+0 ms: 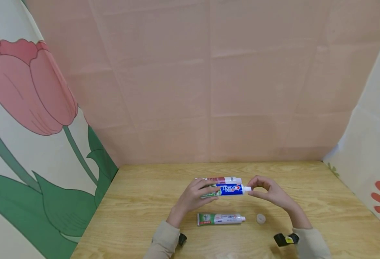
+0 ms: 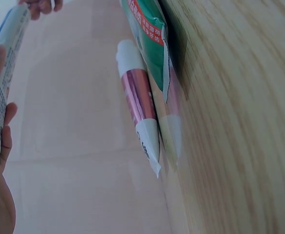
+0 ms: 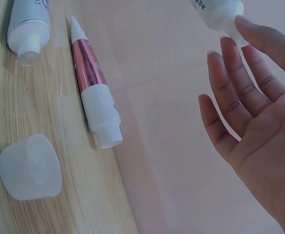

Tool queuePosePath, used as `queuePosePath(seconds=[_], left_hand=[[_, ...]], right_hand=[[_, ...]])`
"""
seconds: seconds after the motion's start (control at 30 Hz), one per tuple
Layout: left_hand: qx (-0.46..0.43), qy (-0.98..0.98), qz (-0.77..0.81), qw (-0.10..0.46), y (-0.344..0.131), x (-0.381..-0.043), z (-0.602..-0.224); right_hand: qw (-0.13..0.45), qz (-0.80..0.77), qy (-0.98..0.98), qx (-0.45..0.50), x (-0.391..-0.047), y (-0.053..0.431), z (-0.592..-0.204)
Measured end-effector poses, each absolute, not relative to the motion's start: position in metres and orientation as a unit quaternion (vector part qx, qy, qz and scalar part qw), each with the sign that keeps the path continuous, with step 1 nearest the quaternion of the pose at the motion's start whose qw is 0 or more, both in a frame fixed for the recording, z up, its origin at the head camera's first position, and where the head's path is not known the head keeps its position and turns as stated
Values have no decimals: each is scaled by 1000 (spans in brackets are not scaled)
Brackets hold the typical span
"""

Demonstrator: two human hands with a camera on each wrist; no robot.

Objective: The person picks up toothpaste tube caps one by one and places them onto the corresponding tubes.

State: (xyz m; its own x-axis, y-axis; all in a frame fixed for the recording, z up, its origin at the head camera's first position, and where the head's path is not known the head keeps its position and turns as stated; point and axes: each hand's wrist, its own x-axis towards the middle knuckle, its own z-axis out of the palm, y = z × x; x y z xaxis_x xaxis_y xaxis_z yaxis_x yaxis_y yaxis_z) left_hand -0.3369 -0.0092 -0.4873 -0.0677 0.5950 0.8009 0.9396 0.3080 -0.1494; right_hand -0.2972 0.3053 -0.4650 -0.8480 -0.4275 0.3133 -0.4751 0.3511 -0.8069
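My left hand (image 1: 191, 196) grips a blue toothpaste tube (image 1: 231, 189) above the table, its narrow white end pointing right. With thumb and fingertips, my right hand (image 1: 271, 190) pinches that white end; whether this is a cap or the bare nozzle, I cannot tell. In the right wrist view, the pinched end of the toothpaste tube (image 3: 215, 12) is at the top, and the other fingers of the right hand (image 3: 264, 102) are spread and slightly bent. The left wrist view has the tube's printed back (image 2: 8, 63) at the left edge, against the left hand.
Nearer me, a green-and-white toothpaste tube (image 1: 220, 219) lies on the wooden table (image 1: 138, 208). A loose white cap (image 1: 260, 218) sits to its right. Behind the held tube lies a red-and-white tube (image 1: 220, 179), partly hidden in the head view. A pink cloth (image 1: 209, 90) hangs behind.
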Motion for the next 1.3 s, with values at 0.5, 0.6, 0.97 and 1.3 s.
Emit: queuePosePath(seconds=[0.5, 0.6, 0.97, 1.3], left_hand=[[-547, -701, -210, 406, -9, -337, -488], [-546, -701, -212, 406, -9, -336, -488], [-546, -705, -207, 402, -10, -336, -489], [-547, -704, -212, 401, -10, -335, -489]], right_hand=[[17, 497, -818, 290, -298, 307, -465], [15, 494, -820, 290, -297, 306, -464], [21, 467, -840, 276, -295, 302, -463], [14, 451, -844, 288, -297, 302, -464]])
